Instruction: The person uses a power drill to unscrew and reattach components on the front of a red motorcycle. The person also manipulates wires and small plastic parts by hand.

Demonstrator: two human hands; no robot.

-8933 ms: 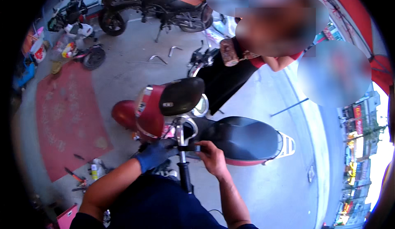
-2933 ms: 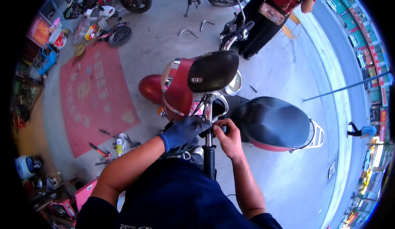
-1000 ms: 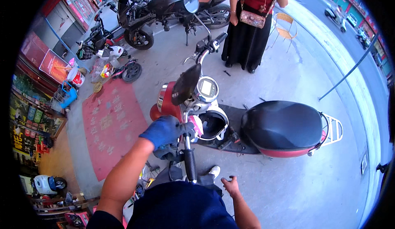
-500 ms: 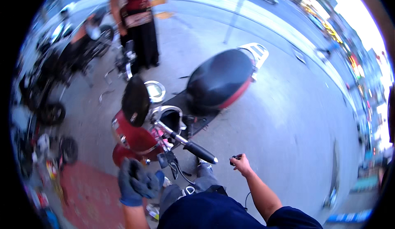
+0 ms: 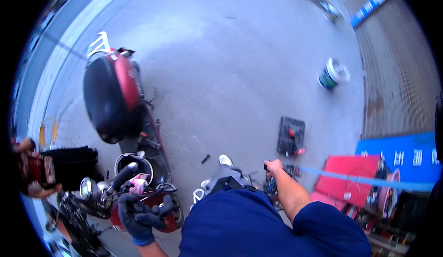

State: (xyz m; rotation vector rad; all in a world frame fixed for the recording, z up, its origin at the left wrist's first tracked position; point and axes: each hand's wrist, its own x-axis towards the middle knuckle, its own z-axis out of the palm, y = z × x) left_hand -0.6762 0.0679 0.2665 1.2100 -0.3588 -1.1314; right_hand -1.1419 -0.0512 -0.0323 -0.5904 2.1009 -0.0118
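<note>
Currently, places are logged from the red scooter (image 5: 127,84), front end nearest you. Your right hand (image 5: 273,165), bare, is well apart from the scooter's front end, on the side away from the other person (image 5: 74,162). Its fingers are closed around a small dark piece (image 5: 266,167); only an edge shows, so its shape can't be told.

Your left hand (image 5: 140,213), gloved, is in front of the scooter's front end, just below the handlebar grip (image 5: 125,176). Fingers and thumb stand apart, loosely curled, with nothing seen between them. Contact with the scooter: cannot tell.

Also noted, all on the right hand's side of the scooter: a small black object (image 5: 205,159) on the floor near the footboard; a flat black tray (image 5: 290,132) farther out, with red-handled items; a white-and-green bucket (image 5: 333,73) farther still; a pink-red panel (image 5: 348,174), the farthest of these from the scooter's front.

Judgement: this reads as a carry step, piece held off the scooter, neither hand working at the handlebar. The next move probably calls for a secure right-hand pinch, a careful look at footing, and the gloved hand kept free for support.
</note>
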